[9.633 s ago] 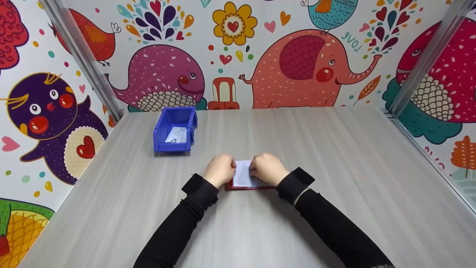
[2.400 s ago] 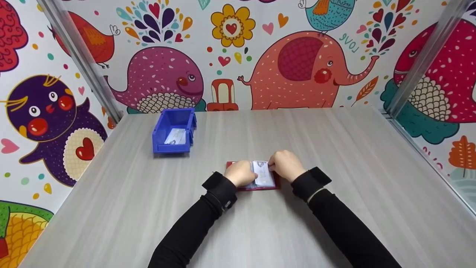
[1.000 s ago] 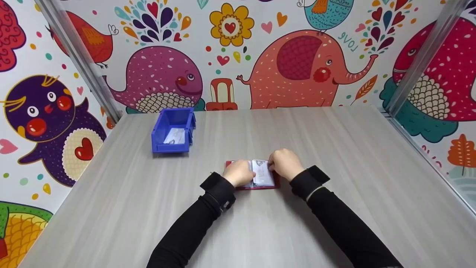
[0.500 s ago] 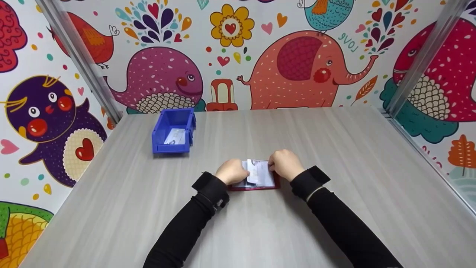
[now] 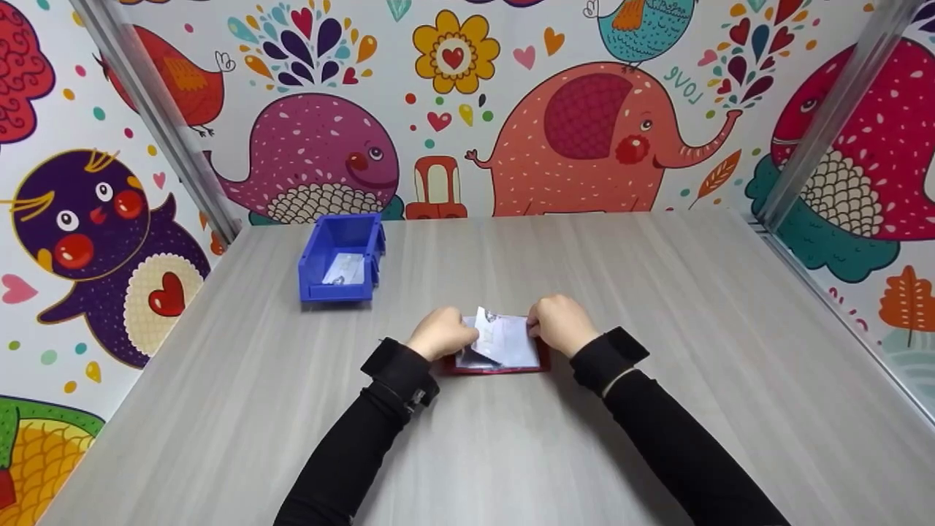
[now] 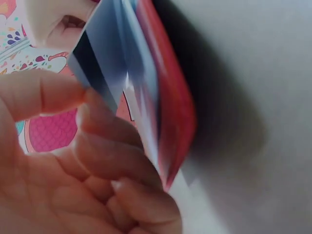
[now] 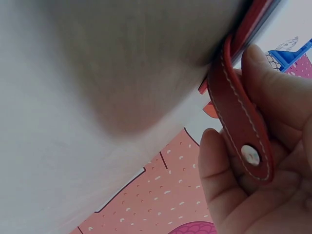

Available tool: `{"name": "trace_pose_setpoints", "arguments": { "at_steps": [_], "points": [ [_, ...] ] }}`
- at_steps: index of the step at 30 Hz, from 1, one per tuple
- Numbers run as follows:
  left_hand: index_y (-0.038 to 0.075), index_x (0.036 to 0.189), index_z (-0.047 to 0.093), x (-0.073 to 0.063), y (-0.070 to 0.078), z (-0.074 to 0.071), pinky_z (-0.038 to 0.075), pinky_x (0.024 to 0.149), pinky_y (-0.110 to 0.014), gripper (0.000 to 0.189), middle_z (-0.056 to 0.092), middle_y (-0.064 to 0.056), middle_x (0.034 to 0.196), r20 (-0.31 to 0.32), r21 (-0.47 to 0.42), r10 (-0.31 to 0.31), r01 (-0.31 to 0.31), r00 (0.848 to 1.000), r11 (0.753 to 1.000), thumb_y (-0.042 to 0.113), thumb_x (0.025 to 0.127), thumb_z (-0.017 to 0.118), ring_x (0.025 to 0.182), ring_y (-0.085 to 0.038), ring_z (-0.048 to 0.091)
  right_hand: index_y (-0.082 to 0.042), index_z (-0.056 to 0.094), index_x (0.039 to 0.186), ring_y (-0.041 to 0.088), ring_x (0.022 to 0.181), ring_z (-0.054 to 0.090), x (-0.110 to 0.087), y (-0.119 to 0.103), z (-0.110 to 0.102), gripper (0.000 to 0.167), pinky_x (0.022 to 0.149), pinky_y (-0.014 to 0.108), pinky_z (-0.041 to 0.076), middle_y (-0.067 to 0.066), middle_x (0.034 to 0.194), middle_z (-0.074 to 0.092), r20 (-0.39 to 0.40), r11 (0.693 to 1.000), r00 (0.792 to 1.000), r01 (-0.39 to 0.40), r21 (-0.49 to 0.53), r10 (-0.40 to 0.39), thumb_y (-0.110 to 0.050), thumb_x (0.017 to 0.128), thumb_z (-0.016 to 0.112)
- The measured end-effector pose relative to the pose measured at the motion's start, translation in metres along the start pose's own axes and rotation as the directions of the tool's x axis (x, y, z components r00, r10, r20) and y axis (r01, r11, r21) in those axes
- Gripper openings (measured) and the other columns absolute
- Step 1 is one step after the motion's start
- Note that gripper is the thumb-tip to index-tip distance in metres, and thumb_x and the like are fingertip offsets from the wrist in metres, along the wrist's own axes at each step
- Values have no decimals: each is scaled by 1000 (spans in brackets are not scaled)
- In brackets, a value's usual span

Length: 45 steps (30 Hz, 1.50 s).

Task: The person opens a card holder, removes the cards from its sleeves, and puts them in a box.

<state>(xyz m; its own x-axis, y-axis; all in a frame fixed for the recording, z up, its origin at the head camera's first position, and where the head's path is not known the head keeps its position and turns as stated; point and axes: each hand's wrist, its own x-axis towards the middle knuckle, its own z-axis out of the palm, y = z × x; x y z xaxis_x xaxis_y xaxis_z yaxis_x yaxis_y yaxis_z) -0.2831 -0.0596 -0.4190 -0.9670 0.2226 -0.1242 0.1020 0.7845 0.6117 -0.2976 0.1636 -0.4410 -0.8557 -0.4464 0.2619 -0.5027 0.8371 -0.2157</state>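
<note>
A red card holder (image 5: 504, 371) with clear plastic sleeves (image 5: 520, 345) lies open on the table. A white card (image 5: 486, 339) stands tilted above its left part, pinched between thumb and index finger of my left hand (image 5: 442, 334). In the left wrist view a dark stripe crosses the card (image 6: 100, 51), beside the sleeves and the red cover (image 6: 175, 107). My right hand (image 5: 561, 325) grips the holder's right edge. The right wrist view has its thumb (image 7: 258, 66) against that edge, and a stitched red strap (image 7: 234, 107) with a metal snap hangs between the fingers.
A blue bin (image 5: 337, 292) stands at the back left of the table (image 5: 657, 292), with a white card (image 5: 346, 269) and a small shiny item inside. Printed walls with metal corner posts (image 5: 161, 117) bound the table at the back and sides.
My left hand has moved left from the holder's middle, bringing the card with it; the card has lifted and tilted off the right sleeve. The right hand has stayed at the right edge.
</note>
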Motion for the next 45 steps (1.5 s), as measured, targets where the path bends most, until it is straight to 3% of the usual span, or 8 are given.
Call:
{"name": "trace_pose_setpoints", "arguments": {
  "at_steps": [6, 11, 19, 22, 26, 33, 42, 45],
  "points": [
    [17, 60, 39, 0, -10, -12, 35, 55, -30, 29, 41, 2, 61, -97, 61, 13, -7, 995, 998, 12, 82, 57, 57, -17, 43, -8, 75, 72, 29, 73, 67, -1, 0, 0, 9, 68, 43, 53, 7, 78, 72, -3, 1000, 1000, -4, 11, 4, -4, 73, 83],
    [15, 62, 43, 0, -20, -29, 38, 58, -32, 30, 44, 0, 63, -159, 68, -34, 45, 987, 997, 13, 90, 54, 59, -18, 45, -7, 77, 75, 30, 75, 68, -1, -1, -1, 8, 70, 43, 54, 7, 79, 73, 3, 1000, 1000, -14, 12, 14, -6, 73, 84],
    [11, 67, 49, 5, -37, -56, 45, 69, -40, 30, 57, -8, 75, -270, 26, -100, 111, 958, 993, 15, 96, 54, 70, -25, 53, -7, 77, 76, 30, 75, 67, -1, -1, -1, 7, 71, 43, 54, 7, 80, 73, 11, 1000, 1000, -24, 17, 24, -5, 74, 83],
    [1, 82, 62, 8, -44, -66, 48, 82, -46, 21, 67, -18, 94, -311, 15, -99, 109, 945, 994, 14, 96, 53, 86, -34, 62, -7, 78, 78, 30, 76, 68, -1, -1, -1, 7, 71, 44, 54, 7, 81, 73, 13, 999, 999, -30, 18, 30, -5, 74, 83],
    [-5, 105, 68, 9, -52, -82, 46, 92, -51, 27, 68, -23, 112, -355, 17, -107, 121, 929, 992, 13, 96, 52, 104, -41, 62, -7, 77, 77, 30, 75, 67, -1, -1, -1, 7, 70, 44, 54, 7, 80, 73, 9, 1000, 1000, -27, 14, 27, -6, 74, 83],
    [-3, 81, 66, 12, -60, -106, 47, 85, -52, 27, 68, -23, 99, -443, 40, -108, 140, 890, 989, 12, 94, 47, 94, -41, 64, -7, 77, 76, 30, 75, 68, 0, -1, -1, 6, 70, 44, 54, 8, 80, 73, 11, 1000, 1000, -22, 18, 22, -5, 75, 83],
    [-6, 108, 69, 13, -64, -122, 47, 90, -50, 34, 67, -23, 115, -456, 16, -167, 195, 874, 981, 15, 97, 45, 105, -40, 62, -6, 77, 76, 29, 73, 67, 0, 0, 0, 7, 68, 43, 54, 7, 78, 73, -4, 1000, 1000, -17, 26, 17, -4, 74, 84],
    [-5, 113, 68, 13, -68, -125, 47, 90, -51, 34, 66, -22, 117, -470, 4, -192, 219, 861, 976, 17, 99, 46, 107, -41, 62, -6, 77, 77, 29, 73, 68, 0, 0, 1, 8, 68, 43, 54, 7, 78, 73, -3, 1000, 1000, -10, 25, 10, -4, 74, 84]
  ]
}}
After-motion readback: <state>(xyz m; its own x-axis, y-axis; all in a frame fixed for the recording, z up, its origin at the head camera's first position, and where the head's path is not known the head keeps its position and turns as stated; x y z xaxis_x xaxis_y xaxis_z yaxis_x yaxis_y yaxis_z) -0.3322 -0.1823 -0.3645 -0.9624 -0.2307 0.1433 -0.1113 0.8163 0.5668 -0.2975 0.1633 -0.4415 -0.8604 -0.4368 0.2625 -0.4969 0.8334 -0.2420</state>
